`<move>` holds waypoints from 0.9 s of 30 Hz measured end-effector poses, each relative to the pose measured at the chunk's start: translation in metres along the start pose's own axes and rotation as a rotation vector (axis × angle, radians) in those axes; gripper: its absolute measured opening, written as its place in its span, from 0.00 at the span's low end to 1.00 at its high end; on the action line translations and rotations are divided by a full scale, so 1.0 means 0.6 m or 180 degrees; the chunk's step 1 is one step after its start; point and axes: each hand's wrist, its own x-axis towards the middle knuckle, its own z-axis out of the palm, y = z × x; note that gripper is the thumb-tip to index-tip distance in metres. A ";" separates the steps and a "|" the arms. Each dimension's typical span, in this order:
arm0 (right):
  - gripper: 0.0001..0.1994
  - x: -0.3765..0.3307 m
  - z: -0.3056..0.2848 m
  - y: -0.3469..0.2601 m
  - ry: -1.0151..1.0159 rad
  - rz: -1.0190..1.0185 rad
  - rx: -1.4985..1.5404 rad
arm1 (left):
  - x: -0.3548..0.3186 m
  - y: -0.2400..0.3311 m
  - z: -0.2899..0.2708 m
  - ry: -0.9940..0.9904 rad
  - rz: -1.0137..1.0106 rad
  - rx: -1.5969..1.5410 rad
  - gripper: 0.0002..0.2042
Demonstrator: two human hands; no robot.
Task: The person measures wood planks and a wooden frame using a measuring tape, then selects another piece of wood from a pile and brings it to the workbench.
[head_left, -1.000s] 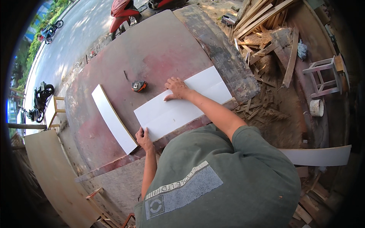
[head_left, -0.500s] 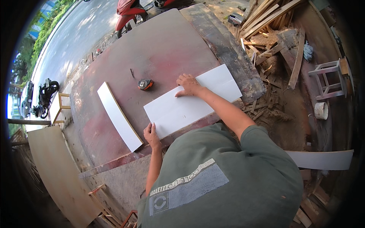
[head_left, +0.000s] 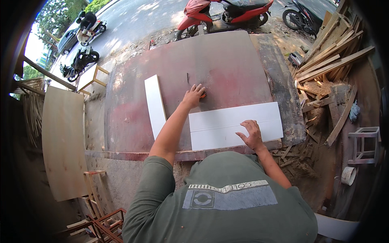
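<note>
A wide white board point(head_left: 219, 135) lies along the near edge of a reddish-brown worktable point(head_left: 133, 125), with a thin line running along its length. Over the board's right half is my right hand point(head_left: 253, 137), thumb and fingers apart, holding nothing. My left hand point(head_left: 193, 97) reaches past the board's far left corner, its fingers curled over a tape measure point(head_left: 204, 94). Only a small orange and black part of the tape measure shows beside the fingers. Just beyond that hand lies a short dark thin stick point(head_left: 187, 77). A narrow white board point(head_left: 154, 101) rests left of my left forearm.
Scrap wood point(head_left: 332, 60) is heaped at the right, near a small stool frame point(head_left: 363, 146) and a white bucket point(head_left: 348, 175). A plywood sheet point(head_left: 63, 146) stands at the left. Beyond the table are a red scooter point(head_left: 227, 18) and a road with a person on a motorbike point(head_left: 91, 30).
My left hand has left the wide board's near left corner and reached out onto the tape measure. My right hand has drawn back toward me over the board. The whole view has turned.
</note>
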 end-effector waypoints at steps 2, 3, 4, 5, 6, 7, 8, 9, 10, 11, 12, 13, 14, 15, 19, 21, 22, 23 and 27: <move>0.21 -0.019 -0.002 -0.006 0.0066 0.0104 0.0072 | 0.027 -0.013 -0.019 -0.0455 -0.0099 -0.0082 0.37; 0.21 -0.024 -0.005 -0.006 0.0272 0.0014 -0.0027 | 0.041 0.000 -0.040 -0.0684 -0.0136 0.0067 0.37; 0.20 -0.027 -0.006 -0.011 0.0230 0.0276 0.0165 | 0.044 0.014 -0.060 -0.0916 -0.0192 0.0218 0.37; 0.20 -0.032 -0.008 -0.019 0.0195 0.0550 0.0352 | 0.035 0.027 -0.084 -0.0729 -0.0269 0.0049 0.37; 0.19 -0.035 -0.008 -0.026 0.0162 0.0804 0.0556 | 0.015 0.033 -0.104 -0.0539 -0.0359 -0.0114 0.37; 0.20 -0.033 -0.006 -0.029 0.0206 0.0810 0.0753 | -0.011 0.032 -0.110 -0.0322 -0.0351 -0.0853 0.37; 0.20 -0.028 -0.002 -0.033 0.0185 0.0975 0.1034 | -0.036 0.038 -0.112 -0.0127 -0.0308 -0.1586 0.38; 0.21 -0.026 0.004 -0.036 0.0184 0.1160 0.1305 | -0.063 0.070 -0.129 -0.0501 -0.0330 -0.2599 0.37; 0.21 -0.024 0.009 -0.039 0.0177 0.1345 0.1573 | -0.099 0.113 -0.155 -0.0932 -0.0366 -0.3608 0.36; 0.21 -0.020 0.018 -0.041 0.0068 0.1648 0.1964 | -0.135 0.151 -0.161 -0.1227 -0.0358 -0.4001 0.37; 0.19 -0.010 0.019 -0.052 -0.0070 0.1847 0.2370 | -0.167 0.186 -0.162 -0.1535 -0.0367 -0.4394 0.38; 0.18 0.002 0.018 -0.064 -0.0211 0.2031 0.2779 | -0.192 0.218 -0.164 -0.1544 -0.0167 -0.4364 0.40; 0.16 0.012 0.016 -0.071 -0.0359 0.2201 0.3191 | -0.210 0.244 -0.158 -0.1546 0.0029 -0.4342 0.43; 0.16 0.013 0.022 -0.068 -0.0467 0.2051 0.3293 | -0.222 0.266 -0.140 -0.1434 0.0140 -0.4352 0.44; 0.14 0.002 0.016 -0.054 -0.0683 0.2079 0.3114 | -0.241 0.317 -0.122 -0.1498 -0.0236 -0.4458 0.44; 0.15 -0.008 0.008 -0.056 -0.0640 0.2249 0.3159 | -0.236 0.317 -0.096 -0.1218 0.0021 -0.3934 0.42; 0.15 -0.019 0.008 -0.048 -0.0719 0.2240 0.3221 | -0.246 0.319 -0.113 -0.1143 0.0032 -0.3873 0.41; 0.14 -0.030 0.002 -0.039 -0.0640 0.2413 0.3217 | -0.254 0.310 -0.137 -0.1515 -0.0153 -0.3613 0.40; 0.09 -0.100 -0.138 0.033 0.0506 0.2892 0.3163 | -0.275 0.235 -0.174 -0.2524 -0.0138 -0.2721 0.32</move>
